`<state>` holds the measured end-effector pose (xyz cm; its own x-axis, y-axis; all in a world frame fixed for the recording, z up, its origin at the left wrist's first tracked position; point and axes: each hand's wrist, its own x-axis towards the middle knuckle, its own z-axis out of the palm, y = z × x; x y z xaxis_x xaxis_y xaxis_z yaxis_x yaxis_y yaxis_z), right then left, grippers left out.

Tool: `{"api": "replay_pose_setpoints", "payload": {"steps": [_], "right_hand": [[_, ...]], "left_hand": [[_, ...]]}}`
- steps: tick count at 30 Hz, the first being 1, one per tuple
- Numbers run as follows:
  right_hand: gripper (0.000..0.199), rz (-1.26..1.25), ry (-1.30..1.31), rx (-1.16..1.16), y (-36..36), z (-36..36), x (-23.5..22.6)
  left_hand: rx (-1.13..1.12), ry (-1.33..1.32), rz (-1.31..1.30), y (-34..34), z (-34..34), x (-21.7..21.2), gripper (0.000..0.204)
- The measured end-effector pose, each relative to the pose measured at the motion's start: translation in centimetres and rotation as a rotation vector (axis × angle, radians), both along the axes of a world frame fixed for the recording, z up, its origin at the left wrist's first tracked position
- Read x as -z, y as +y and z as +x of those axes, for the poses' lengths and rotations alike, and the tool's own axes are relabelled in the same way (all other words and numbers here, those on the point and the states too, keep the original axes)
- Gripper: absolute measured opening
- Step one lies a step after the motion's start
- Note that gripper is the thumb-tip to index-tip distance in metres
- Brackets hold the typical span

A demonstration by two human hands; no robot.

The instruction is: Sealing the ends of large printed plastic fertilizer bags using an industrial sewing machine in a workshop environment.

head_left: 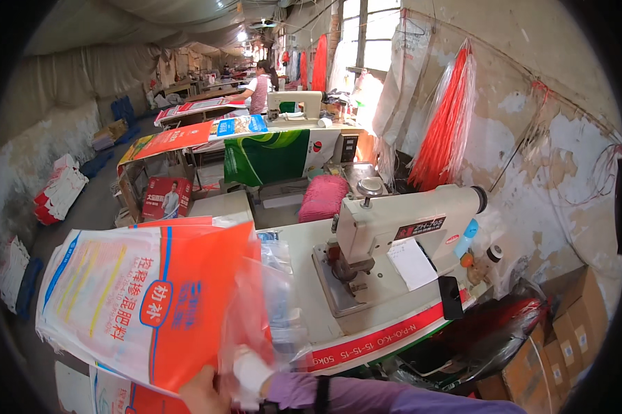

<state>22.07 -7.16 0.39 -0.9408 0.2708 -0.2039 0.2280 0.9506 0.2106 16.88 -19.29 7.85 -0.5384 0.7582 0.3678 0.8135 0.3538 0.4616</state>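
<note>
A flat orange-red and white printed sack (193, 297) lies atop a stack at the left of the table. My left hand (204, 395), bare, is at the sack's near edge with its fingers closed on it, partly cut off by the lower edge of the picture. My right hand (252, 369) looks white-covered below a purple sleeve. It is beside the sack's right side, among blurred clear plastic film (273, 310); its fingers are smeared by motion. Under the near edge of the sack, another similar sack (114, 393) shows.
A cream sewing machine (394, 224) stands right of the stack, with white paper (411, 262) and a black phone (451, 297) near it. Beyond lies a pink thread bundle (323, 198). Cardboard boxes (552, 338) are at lower right. A person (259, 90) works far off.
</note>
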Motion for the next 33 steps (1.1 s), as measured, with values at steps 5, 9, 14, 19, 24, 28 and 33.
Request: {"api": "replay_pose_setpoints", "payload": {"steps": [5, 9, 14, 19, 24, 28, 33], "right_hand": [[0.039, -0.172, 0.458, 0.270, 3.1, -4.2, 6.9], [0.049, -0.528, 0.982, 0.263, 9.5, -0.6, 1.1], [0.067, -1.248, 1.222, 0.574, 13.6, 6.7, -2.4], [0.048, -0.730, 1.452, 0.634, 12.0, 8.0, -4.5], [0.023, -0.140, 1.341, 0.143, 12.5, 8.4, -4.8], [0.017, -0.320, 1.216, -0.228, 14.1, 7.5, -1.7], [0.019, -0.548, 0.642, 0.342, 16.4, 6.4, -6.3]], "left_hand": [[0.061, 0.170, -0.422, -12.6, 0.4, -4.4, 0.010], [-0.055, 0.239, -0.478, -18.4, 1.0, -6.5, 0.012], [-0.095, 0.051, -0.401, -14.5, 1.9, -7.6, 0.014], [-0.104, 0.156, -0.196, -13.3, 2.8, -6.7, 0.010], [-0.221, 0.133, -0.184, -13.2, 3.2, -6.2, 0.008], [-0.245, 0.105, -0.219, -14.6, 0.9, -4.0, 0.017], [0.068, 0.333, -0.235, -17.1, -0.2, -3.4, 0.021]]}}
